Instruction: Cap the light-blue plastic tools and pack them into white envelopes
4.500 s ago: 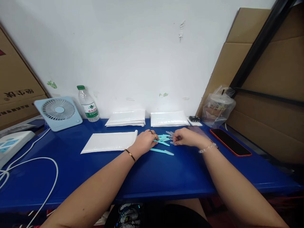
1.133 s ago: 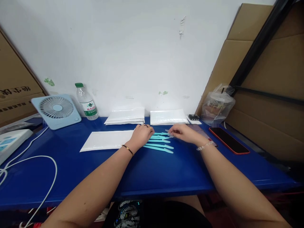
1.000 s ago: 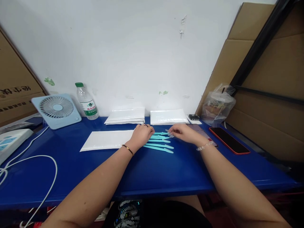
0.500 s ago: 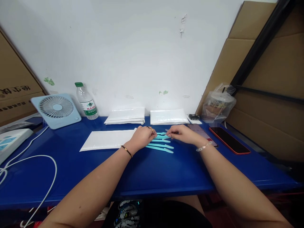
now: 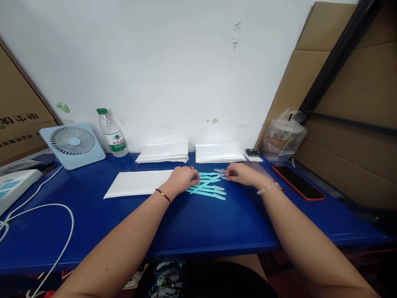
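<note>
Several slim turquoise eyebrow razors [image 5: 214, 195] lie fanned out on the blue table, and one of them crosses the others at a slant. My left hand [image 5: 185, 177] rests over their left ends, its fingers curled and thumb and forefinger close together; what is between them is hidden. At the right ends my right hand [image 5: 237, 173] pinches the tip of a razor, near some pale translucent ends [image 5: 219, 170]. A flat white padded mailer [image 5: 136, 183] lies under and to the left of my left hand.
Two stacks of white mailers, the left stack [image 5: 163, 151] and the right stack [image 5: 219, 152], lie along the wall. Leftward are a water bottle [image 5: 113, 134], a blue fan [image 5: 74, 142] and a white cable [image 5: 72, 223]. Rightward are a phone [image 5: 297, 183] and a bagged cup [image 5: 283, 136].
A razor now lies slanted across the others, where they were spread side by side. My right hand has shifted slightly right, and my left hand slightly left and down.
</note>
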{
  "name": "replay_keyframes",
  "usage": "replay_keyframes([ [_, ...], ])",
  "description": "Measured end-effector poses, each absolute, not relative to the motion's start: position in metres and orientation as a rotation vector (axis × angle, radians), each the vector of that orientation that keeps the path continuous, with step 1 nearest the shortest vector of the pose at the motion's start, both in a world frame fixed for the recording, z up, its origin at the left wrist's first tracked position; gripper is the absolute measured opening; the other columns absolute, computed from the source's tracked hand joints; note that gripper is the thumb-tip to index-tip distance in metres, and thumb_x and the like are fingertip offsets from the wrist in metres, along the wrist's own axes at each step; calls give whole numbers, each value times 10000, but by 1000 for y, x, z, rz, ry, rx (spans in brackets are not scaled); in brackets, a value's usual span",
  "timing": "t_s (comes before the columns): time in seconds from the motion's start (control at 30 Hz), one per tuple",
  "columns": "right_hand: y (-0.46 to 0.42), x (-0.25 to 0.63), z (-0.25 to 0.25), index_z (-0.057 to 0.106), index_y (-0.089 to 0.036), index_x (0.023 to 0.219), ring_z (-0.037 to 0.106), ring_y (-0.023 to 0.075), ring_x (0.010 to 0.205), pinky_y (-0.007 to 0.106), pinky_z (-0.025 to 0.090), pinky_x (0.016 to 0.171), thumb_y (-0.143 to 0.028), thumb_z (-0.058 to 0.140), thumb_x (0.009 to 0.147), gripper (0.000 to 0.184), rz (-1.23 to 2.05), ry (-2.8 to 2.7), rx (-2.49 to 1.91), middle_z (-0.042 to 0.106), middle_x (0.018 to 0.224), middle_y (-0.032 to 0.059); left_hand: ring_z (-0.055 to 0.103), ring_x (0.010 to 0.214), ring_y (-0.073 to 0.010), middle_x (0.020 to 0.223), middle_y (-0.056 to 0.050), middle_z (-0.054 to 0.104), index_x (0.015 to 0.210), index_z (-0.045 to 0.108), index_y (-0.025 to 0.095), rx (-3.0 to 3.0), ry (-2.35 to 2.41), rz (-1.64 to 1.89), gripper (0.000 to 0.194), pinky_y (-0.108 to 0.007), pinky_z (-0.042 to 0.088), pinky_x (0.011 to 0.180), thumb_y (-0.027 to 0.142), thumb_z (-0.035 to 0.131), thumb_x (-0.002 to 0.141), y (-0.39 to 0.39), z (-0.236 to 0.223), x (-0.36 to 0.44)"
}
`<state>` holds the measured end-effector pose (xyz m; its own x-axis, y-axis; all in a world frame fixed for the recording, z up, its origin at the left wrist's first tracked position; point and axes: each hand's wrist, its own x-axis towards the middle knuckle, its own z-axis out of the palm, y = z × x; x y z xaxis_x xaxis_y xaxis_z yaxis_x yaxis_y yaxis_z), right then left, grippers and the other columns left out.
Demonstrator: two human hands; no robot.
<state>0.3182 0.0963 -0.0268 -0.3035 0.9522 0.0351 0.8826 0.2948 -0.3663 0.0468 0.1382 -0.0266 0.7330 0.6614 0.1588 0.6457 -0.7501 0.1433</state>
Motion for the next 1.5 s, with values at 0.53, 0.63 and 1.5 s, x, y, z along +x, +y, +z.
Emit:
replay_keyframes([
  [0.53, 97, 327, -31, 607, -180, 829, 566, 148, 643, 227, 400, 555, -145, 552, 711, 135, 554, -2270, -1681, 636, 742, 30, 602, 863, -169, 864, 3, 674, 896, 670, 241, 2897, 924, 356, 175, -277, 371, 739, 266, 509, 831, 123, -31, 63],
  [0.63, 96, 326, -29, 609, -180, 829, 562, 146, 641, 225, 396, 557, -140, 546, 714, 137, 530, -2281, -1677, 635, 745, 30, 604, 856, -162, 853, 8, 682, 846, 671, 234, 2880, 879, 349, 181, -263, 375, 740, 256, 492, 841, 122, -30, 63],
  [1.5, 87, 304, -18, 690, -171, 771, 579, 141, 628, 228, 413, 568, -196, 606, 717, 103, 563, -2326, -1523, 678, 733, 30, 599, 774, -166, 850, -32, 674, 807, 661, 201, 2853, 993, 372, 242, -244, 408, 643, 285, 443, 870, 142, -37, 55],
])
